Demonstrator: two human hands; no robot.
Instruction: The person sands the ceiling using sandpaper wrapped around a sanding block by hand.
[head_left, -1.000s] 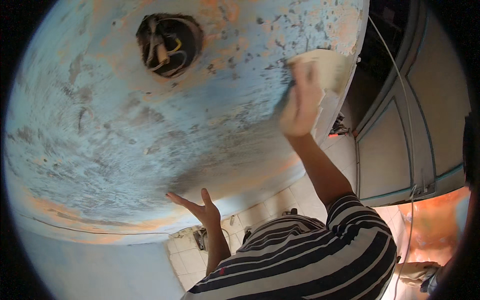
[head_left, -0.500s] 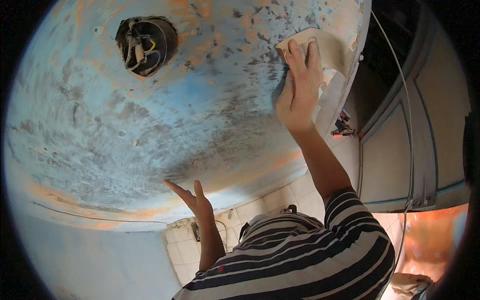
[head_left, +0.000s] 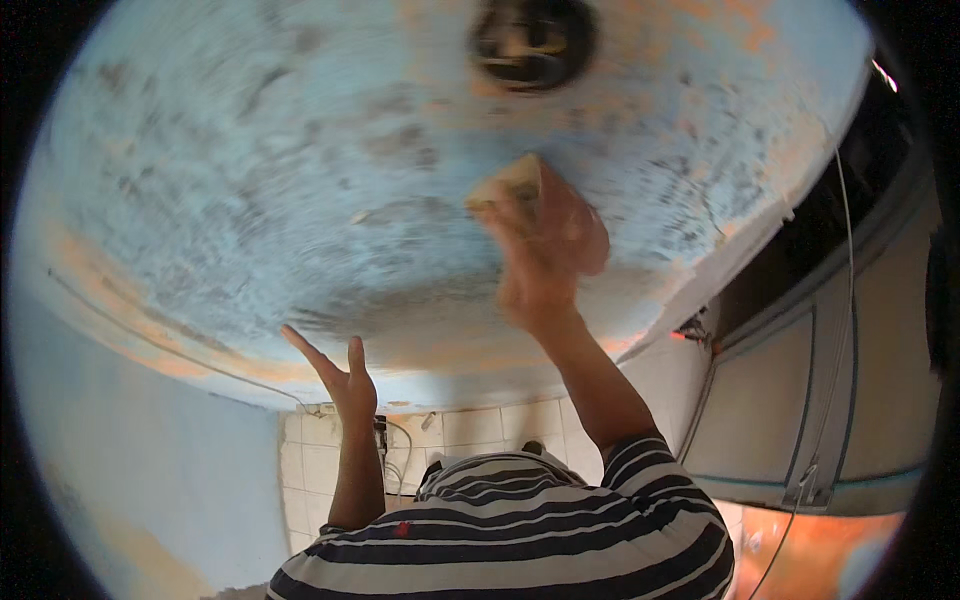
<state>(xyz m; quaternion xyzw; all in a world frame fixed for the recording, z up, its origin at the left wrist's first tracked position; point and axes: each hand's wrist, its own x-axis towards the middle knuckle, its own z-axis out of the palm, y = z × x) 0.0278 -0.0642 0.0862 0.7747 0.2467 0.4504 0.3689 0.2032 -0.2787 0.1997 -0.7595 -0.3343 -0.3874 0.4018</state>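
A curled sheet of sandpaper (head_left: 577, 222), beige on one side and reddish on the other, is in my right hand (head_left: 537, 280). Motion blurs the hand and sheet, and I cannot tell how closely the sheet lies on the patchy blue wall (head_left: 330, 170). My left hand (head_left: 352, 388) holds nothing; its thumb and fingers are spread, with the fingertips at or close to the lower part of the wall. The wall has dark smudges and orange patches around both hands.
Wires show inside a round wall hole (head_left: 532, 45) above the sandpaper. At the right stands a panelled door (head_left: 760, 400) with a thin cable (head_left: 848, 240) hanging before it. Pale floor tiles (head_left: 470, 428) lie below, with a looped cord (head_left: 405, 440) near my left arm.
My right hand has swept the sandpaper away from the wall's right edge, leftward and down, below the hole. The view has shifted too. My left hand stays spread near the wall.
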